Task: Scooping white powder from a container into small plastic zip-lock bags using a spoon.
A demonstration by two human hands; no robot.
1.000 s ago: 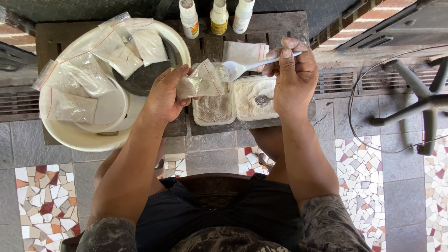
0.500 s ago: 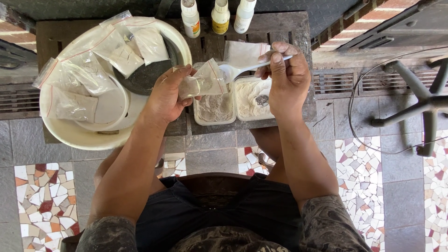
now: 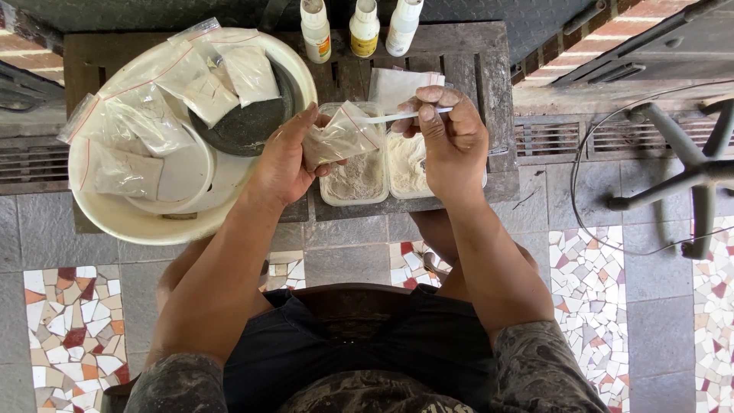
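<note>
Near the frame's upper centre, your left hand (image 3: 287,164) pinched a small clear bag (image 3: 342,136) open over two powder tubs (image 3: 359,176), so spills fell inside. Your right hand (image 3: 453,141) pinched a white spoon (image 3: 394,117), its tip at the bag's mouth. A basin (image 3: 122,218) of filled bags crowded the left; bottles (image 3: 364,27) lined the upper edge.

A small clear zip bag (image 3: 342,136) with a red seal line, holding a little pale powder, is pinched in the left hand (image 3: 287,157), its open mouth tilted toward the right hand (image 3: 453,141). A white plastic spoon (image 3: 397,116) lies level in the right hand's fingertips, its bowl end at the bag's mouth, between both hands.
</note>
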